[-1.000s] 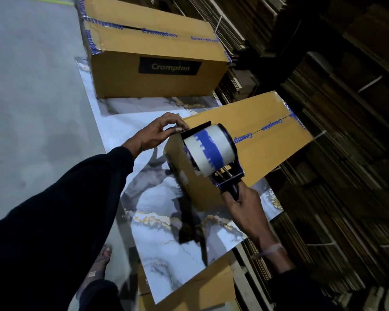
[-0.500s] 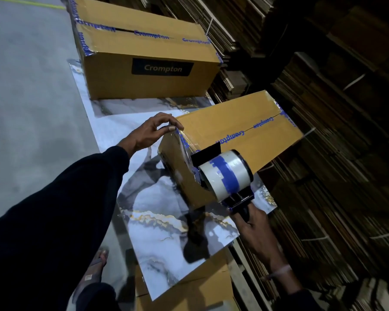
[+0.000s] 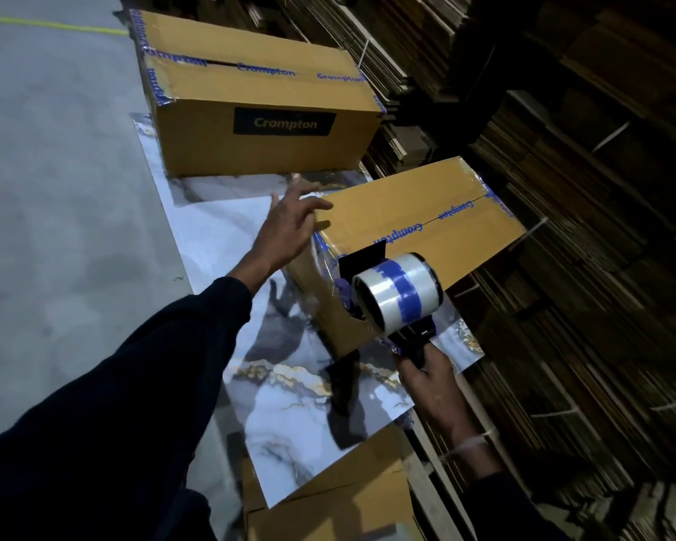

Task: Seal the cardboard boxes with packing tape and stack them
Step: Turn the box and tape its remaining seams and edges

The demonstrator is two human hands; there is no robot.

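Cardboard box (image 3: pixel 426 212): left hand (image 3: pixel 289 224) now lifted, fingers spread; right hand (image 3: pixel 426 374) grips dispenser (image 3: pixel 397 294) run down the end; seam taped

A glossy marble-patterned sheet (image 3: pixel 289 415) with gold veins covers the bench. Left of the sheet lies grey concrete floor (image 3: pixel 55 197), crossed far off by a yellow line (image 3: pixel 55 25). Right of the sheet stand dark stacks of flattened cardboard (image 3: pixel 582 267), some tied with white straps.
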